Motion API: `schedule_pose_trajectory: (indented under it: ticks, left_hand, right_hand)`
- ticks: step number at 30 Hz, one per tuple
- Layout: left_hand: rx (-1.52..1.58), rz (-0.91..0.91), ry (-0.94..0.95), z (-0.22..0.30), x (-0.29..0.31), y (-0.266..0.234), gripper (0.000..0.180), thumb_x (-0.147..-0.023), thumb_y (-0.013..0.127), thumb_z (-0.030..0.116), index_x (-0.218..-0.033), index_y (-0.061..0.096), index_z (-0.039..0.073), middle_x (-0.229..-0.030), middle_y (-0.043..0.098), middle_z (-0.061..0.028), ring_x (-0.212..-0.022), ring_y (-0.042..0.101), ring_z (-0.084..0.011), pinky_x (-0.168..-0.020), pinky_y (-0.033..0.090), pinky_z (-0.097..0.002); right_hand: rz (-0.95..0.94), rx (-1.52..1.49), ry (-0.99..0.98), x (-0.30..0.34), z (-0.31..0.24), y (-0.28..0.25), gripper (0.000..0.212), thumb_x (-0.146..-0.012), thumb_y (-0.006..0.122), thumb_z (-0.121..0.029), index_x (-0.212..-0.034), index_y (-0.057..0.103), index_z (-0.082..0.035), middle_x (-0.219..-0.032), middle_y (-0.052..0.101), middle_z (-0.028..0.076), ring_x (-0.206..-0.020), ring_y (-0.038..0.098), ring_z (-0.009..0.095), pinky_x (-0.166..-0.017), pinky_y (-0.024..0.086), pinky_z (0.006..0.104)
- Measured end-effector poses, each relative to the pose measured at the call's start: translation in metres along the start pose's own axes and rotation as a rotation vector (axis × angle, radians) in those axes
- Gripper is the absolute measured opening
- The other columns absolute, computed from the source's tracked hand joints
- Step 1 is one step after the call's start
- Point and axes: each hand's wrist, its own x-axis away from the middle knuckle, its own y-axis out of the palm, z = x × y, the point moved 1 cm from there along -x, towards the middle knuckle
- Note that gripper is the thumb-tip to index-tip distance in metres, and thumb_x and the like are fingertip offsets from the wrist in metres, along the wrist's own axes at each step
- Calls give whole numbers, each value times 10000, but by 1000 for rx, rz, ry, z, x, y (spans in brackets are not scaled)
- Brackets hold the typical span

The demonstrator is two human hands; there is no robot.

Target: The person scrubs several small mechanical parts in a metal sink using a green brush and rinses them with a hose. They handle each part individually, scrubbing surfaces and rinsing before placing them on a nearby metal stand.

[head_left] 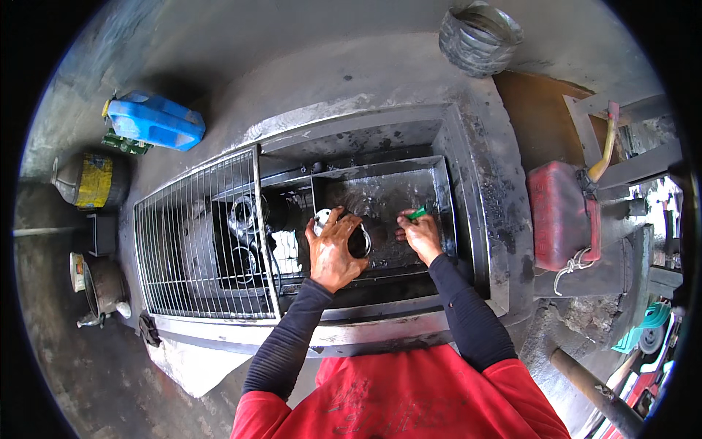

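My left hand (pixel 335 252) is wrapped over a round metal part (pixel 322 217) with a bright rim and a dark opening, and its fingers hide much of the part. The part is held over the metal tray (pixel 447 212), which has a wet, dark bottom. To the right of it, my right hand (pixel 422 238) is closed around a small green tool (pixel 417 214). Only a short green piece shows above the fingers, so I cannot make out its kind.
A wire grate (pixel 197 241) covers the basin's left side, with dark metal parts (pixel 243 214) beneath. A blue jug (pixel 157 121) lies at the far left. A red canister (pixel 559 216) with a yellow spout stands right; a crumpled round container (pixel 479 40) sits at the back.
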Motion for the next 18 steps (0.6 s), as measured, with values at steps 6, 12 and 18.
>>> schedule_pose_trajectory:
  ticks: [6,12,18]
  left_hand:
    - [1,-11,287,23,-12,-19,738,-547,828,195,-1260,653,114,-1319,651,-54,-1460,414,-273,-1162,119,-674]
    - [-5,165,180,46,-6,-43,983,-521,905,103,-1432,550,205,-1555,398,-146,-1507,232,-430,-1171,231,-590]
    - [1077,215,-495,45,31,-18,1277,-626,919,29,-1609,104,44,-1626,247,-234,-1469,345,-351,-1141,337,-468]
  right_hand:
    - [-224,-732,314,-5,22,24,327,-1053,457,-337,-1156,669,-109,-1073,723,39,-1005,697,204,-836,588,391]
    - [-269,-928,229,3,-10,46,418,-1062,397,-373,-1200,628,-53,-1148,697,131,-1029,695,283,-911,578,451]
    - [-192,-892,55,1,-27,50,472,-1050,410,-410,-1218,620,-22,-1162,690,151,-1047,693,295,-907,587,453]
